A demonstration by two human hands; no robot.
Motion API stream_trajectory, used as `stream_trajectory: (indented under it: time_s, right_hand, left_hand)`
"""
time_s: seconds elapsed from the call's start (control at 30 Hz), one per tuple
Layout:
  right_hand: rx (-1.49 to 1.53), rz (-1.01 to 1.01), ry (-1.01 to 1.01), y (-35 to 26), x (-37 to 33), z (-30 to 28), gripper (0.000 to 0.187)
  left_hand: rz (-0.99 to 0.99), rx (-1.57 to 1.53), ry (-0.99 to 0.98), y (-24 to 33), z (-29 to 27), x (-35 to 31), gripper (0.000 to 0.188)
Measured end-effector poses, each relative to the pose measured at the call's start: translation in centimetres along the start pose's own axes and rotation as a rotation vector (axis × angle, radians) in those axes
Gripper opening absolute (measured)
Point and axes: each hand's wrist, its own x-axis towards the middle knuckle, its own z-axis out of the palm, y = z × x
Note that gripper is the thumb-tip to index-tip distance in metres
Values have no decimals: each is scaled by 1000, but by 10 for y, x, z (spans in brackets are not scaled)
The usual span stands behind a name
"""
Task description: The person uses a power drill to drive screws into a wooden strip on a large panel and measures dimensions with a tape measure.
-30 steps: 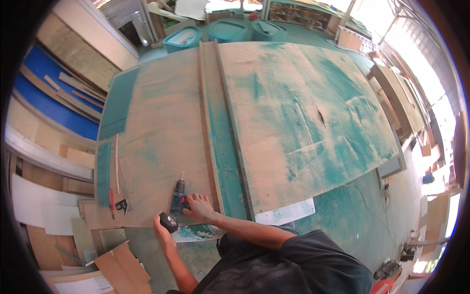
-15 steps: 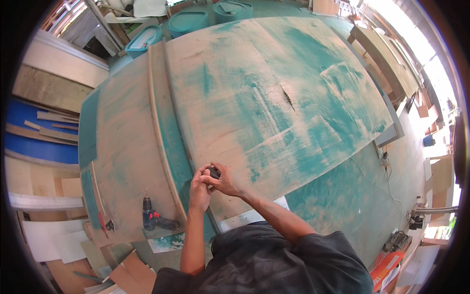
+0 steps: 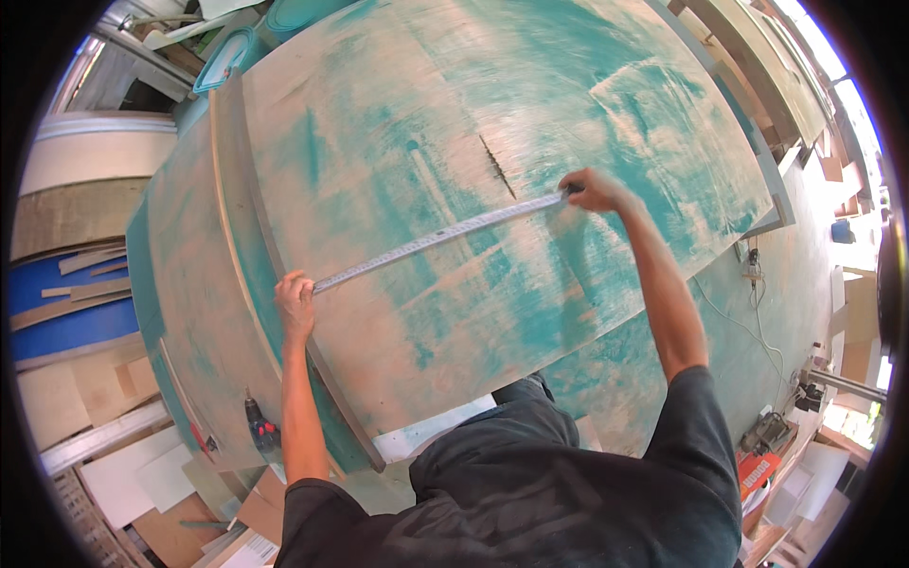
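A tape measure's pale blade is pulled out in a long slant over the wide board, which is patchy teal and bare wood colour. Its end is pinched in my left hand, beside the dark metal-looking strip running along the board. Up and to the right, my right hand is closed around the dark case, mostly hidden by the fingers and slightly blurred. A jagged dark slit in the board lies just left of that hand.
On the board's near left rests a cordless drill and a red-handled tool. A thin wooden strip runs parallel to the dark one. Teal tubs stand beyond; wood offcuts fill the left side. A cable trails at right.
My hands have moved apart from being together near the middle: the left went left and up, the right far right and up. The tape blade is now drawn out between them; the view has shifted.
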Motion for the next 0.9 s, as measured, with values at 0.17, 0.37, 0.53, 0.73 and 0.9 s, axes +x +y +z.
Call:
stream_trajectory:
  time_s: [0.17,0.37,0.53,0.73,0.9]
  right_hand:
    - [-142,-20,-25,41,37,-51,30]
    - [-202,21,172,45,62,-29,21]
    - [-270,48,255,27,58,-17,18]
    - [-272,38,312,32,52,-16,16]
    - [-266,40,349,27,55,-10,16]
  left_hand:
    - [-99,443,108,-5,2,7,18]
    - [-263,413,28,-10,4,6,15]
    - [-244,226,54,-32,6,-8,25]
    - [-545,359,431,-65,13,-54,44]
    - [-853,324,283,-123,10,-111,46]
